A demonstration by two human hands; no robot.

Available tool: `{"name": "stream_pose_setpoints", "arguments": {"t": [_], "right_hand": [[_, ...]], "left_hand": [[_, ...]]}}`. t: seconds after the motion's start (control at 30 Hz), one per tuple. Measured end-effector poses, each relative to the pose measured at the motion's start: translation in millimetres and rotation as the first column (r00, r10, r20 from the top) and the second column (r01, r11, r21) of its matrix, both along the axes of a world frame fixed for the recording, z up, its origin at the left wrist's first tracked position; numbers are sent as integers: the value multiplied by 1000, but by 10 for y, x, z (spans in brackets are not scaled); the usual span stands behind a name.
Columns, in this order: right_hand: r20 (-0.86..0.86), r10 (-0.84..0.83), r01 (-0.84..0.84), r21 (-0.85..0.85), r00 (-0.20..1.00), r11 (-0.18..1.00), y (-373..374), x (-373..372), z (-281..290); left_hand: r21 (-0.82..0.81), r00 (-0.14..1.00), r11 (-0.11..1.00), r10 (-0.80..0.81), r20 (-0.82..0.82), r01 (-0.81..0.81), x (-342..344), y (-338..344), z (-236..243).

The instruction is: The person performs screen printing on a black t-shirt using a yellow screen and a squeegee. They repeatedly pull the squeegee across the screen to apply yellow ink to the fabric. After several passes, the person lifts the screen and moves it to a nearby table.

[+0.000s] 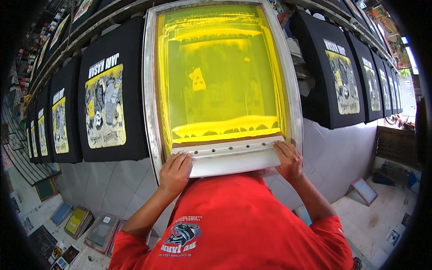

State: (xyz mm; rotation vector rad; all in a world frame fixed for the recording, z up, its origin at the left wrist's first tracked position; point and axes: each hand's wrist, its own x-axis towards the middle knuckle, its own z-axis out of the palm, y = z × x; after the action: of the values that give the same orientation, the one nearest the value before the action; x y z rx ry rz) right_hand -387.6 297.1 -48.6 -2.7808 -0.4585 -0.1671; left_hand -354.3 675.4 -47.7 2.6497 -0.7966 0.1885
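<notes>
A silkscreen in a metal frame lies before me, its mesh coated in bright yellow ink, thicker in bands near the top and lower end. Along that lower end is a squeegee with a silver holder, a row of bolts and a brown blade edge. My left hand grips the squeegee's left end, fingers curled over the holder. My right hand holds its right end the same way. Whatever lies beneath the screen is mostly hidden by it.
Rows of boards carrying black printed shirts run along the left and right, on metal rails. Several framed screens rest on the pale tiled floor at lower left, and another leans at lower right.
</notes>
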Motion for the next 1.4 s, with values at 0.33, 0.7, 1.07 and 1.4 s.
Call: {"name": "stream_pose_setpoints", "arguments": {"t": [0.33, 0.7, 1.07, 1.4], "right_hand": [[24, 83, -82, -42, 996, 996, -272, 1906, -174], [-194, 60, -87, -131, 979, 988, -412, 4368, 400], [-22, -32, 32, 6, 999, 999, -308, 2046, 643], [82, -35, 31, 51, 996, 998, -98, -544, 40]], "left_hand": [[21, 992, 999, 30, 125, -33, 1803, -168, -203], [149, 988, 985, -70, -137, 91, 4280, -117, 476], [6, 996, 997, 72, -58, -71, 1817, -38, 706], [-25, 996, 998, -59, -70, 57, -539, -36, 114]]}}
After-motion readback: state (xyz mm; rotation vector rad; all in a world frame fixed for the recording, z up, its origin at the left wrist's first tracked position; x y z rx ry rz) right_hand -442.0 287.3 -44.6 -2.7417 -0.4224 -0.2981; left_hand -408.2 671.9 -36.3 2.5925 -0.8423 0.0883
